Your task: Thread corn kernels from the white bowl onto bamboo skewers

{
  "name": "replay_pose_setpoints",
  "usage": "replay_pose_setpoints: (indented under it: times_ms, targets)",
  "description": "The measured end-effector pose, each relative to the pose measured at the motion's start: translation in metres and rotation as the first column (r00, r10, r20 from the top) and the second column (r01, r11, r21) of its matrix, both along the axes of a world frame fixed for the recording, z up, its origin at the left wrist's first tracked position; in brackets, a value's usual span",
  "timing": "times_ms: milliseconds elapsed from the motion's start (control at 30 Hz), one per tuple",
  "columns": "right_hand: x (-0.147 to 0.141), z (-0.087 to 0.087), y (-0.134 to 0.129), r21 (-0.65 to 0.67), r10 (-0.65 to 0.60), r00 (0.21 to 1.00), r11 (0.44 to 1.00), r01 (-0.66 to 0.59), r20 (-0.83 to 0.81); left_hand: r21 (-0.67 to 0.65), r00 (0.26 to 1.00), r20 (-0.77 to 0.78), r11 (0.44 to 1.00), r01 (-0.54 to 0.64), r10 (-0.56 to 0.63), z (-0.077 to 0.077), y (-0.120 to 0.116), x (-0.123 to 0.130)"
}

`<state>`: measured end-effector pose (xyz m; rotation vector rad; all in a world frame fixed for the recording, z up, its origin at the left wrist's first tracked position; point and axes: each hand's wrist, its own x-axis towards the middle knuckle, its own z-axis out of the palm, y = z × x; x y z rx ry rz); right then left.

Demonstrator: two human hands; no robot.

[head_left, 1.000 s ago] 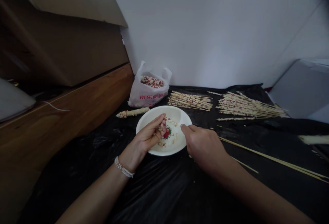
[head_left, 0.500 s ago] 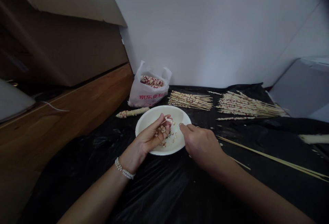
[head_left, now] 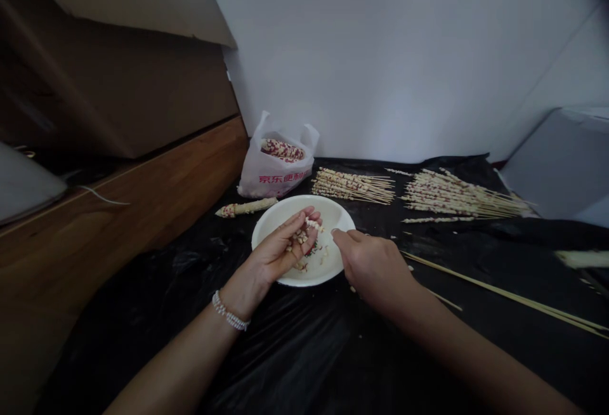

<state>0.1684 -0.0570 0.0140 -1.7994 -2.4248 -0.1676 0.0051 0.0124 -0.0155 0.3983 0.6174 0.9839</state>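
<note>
My left hand [head_left: 285, 247] is cupped palm up over the near left part of a white bowl [head_left: 259, 224], with loose pale corn kernels [head_left: 301, 236] in its palm. By its fingertips, a short row of kernels [head_left: 314, 226] appears threaded on a thin skewer. Over the bowl's right rim, my right hand [head_left: 373, 263] is closed in a pinch toward that row, apparently on the skewer, most of which the hand hides. More kernels and some small reddish and green bits lie in the bowl.
Behind the bowl stand a white plastic bag [head_left: 276, 171] of corn cobs and a partly stripped cob [head_left: 247, 207]. Kernel-laden skewers lie in a middle pile [head_left: 349, 185] and a right pile [head_left: 447, 194]. Bare skewers [head_left: 499, 291] rest on black plastic sheeting [head_left: 295, 351]. A cardboard box [head_left: 143, 85] is at left.
The fingers of my left hand have opened out a little, showing more of the kernels in the palm. My right hand stays almost in place.
</note>
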Motion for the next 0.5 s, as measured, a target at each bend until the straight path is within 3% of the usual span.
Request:
replay_pose_setpoints:
  times_ms: [233,500]
  targets:
    - [0.006,0.012,-0.002,-0.013,-0.054,0.997,0.998,0.055,0.045,-0.083,0.984,0.048,0.983,-0.166,0.170,-0.008,0.014,-0.010]
    - [0.013,0.024,-0.012,-0.157,-0.001,0.992,0.987,0.021,0.123,-0.065,0.976,-0.053,0.975,-0.213,0.210,-0.017,0.019,-0.020]
